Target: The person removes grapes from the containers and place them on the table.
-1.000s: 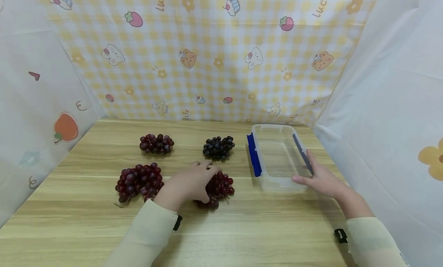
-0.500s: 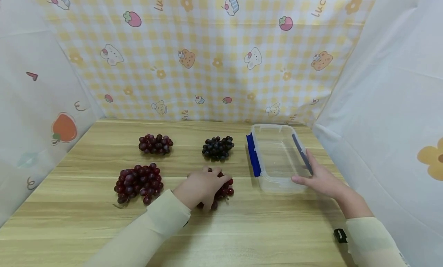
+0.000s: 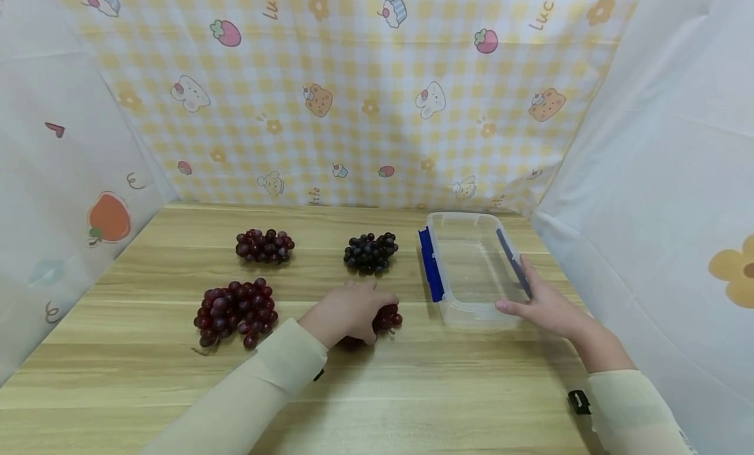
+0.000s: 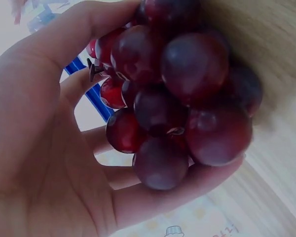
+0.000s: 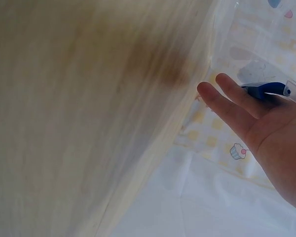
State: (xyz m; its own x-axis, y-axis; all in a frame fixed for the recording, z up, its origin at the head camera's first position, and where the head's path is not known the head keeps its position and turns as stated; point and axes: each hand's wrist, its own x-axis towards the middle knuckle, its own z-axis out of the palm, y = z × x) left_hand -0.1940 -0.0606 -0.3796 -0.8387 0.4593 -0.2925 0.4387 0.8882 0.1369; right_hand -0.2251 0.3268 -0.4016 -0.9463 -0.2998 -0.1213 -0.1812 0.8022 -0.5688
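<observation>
My left hand (image 3: 349,311) reaches over a bunch of red grapes (image 3: 387,319) at the middle of the table. In the left wrist view its thumb and fingers curl round those dark red grapes (image 4: 160,111), which are close to the wood. A clear plastic food container (image 3: 480,319) with blue side latches stands lidless at the right. My right hand (image 3: 554,309) rests against its near right corner, thumb at the front rim and fingers along the right side. The right wrist view shows that hand's fingers (image 5: 227,106) straight, near a blue latch (image 5: 271,90).
A larger red grape bunch (image 3: 237,311) lies left of my left hand. Behind are another red bunch (image 3: 265,247) and a black grape bunch (image 3: 371,253). A checked cloth (image 3: 353,141) hangs behind the wooden table (image 3: 412,389), with white cloth at both sides.
My left hand has moved right and settled over the near middle bunch, its fingers now round the grapes. The bunch has shifted slightly right. My right hand and the container stay put.
</observation>
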